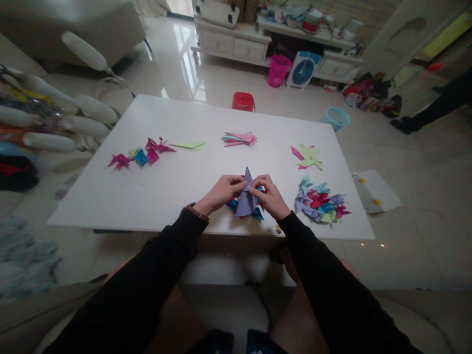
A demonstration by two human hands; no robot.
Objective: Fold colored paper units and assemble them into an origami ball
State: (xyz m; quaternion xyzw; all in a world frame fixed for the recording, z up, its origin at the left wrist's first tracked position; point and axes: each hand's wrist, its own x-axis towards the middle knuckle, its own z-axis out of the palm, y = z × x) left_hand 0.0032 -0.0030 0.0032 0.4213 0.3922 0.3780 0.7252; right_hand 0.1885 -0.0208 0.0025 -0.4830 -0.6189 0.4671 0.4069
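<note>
A piece of lavender origami paper [246,204], folded to a narrow point at its far end, is held between my two hands above the table. My left hand [225,191] pinches its left edge, thumb near the middle crease. From the other side, the fingertips of my right hand [272,195] grip the same paper. Beneath it lie red and blue folded pieces [258,214], mostly covered by the paper and my hands. A heap of folded paper cranes [320,200] in several colours rests to the right of my right hand.
On the white table [177,196] lie a stack of narrow pink and blue folded strips [239,139], green and pink pieces [309,156], a pale green strip [189,145] and magenta and blue cranes [152,151]. A red stool [243,101] stands beyond the far edge.
</note>
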